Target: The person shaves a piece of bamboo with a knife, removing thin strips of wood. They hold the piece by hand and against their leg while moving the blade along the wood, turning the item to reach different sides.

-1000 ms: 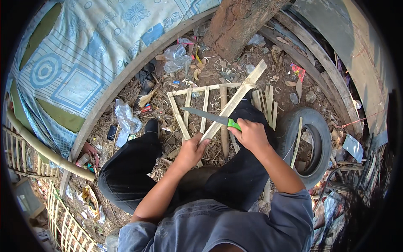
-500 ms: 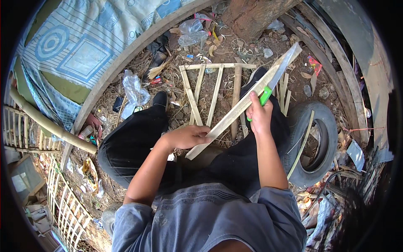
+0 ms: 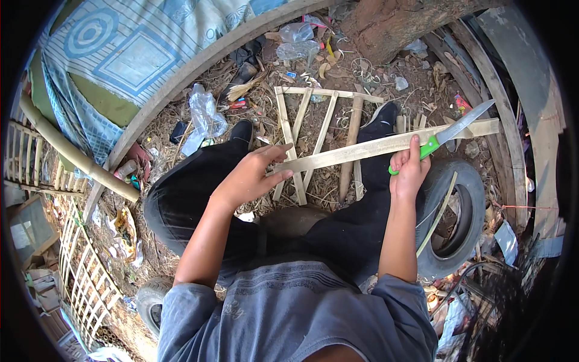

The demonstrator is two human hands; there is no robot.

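Note:
A long, flat bamboo strip point(image 3: 356, 150) lies across in front of me, tilted slightly up toward the right. My left hand point(image 3: 250, 175) has its left end between the thumb and the fingers, in a loose grip. Farther right, my right hand point(image 3: 409, 172) is closed round the green handle of a knife point(image 3: 463, 123), with one finger laid up against the strip. The blade points up and right, crossing over the strip near its right end. Beneath the strip, several bamboo slats joined as a frame point(image 3: 325, 120) rest on the ground between my feet.
An old tyre point(image 3: 429, 253) lies by my right leg with a thin bamboo sliver point(image 3: 443, 208) across it. A tree trunk point(image 3: 392, 27) stands ahead. Plastic bags point(image 3: 205, 114) litter the soil. Left are a patterned blue cloth point(image 3: 132, 54), a bamboo pole point(image 3: 72, 151) and a bamboo lattice point(image 3: 87, 271).
The strip has swung from a steep slant to nearly level. My left hand has risen, its fingers spreading wider; my right hand has moved right with the knife, whose blade points more to the right.

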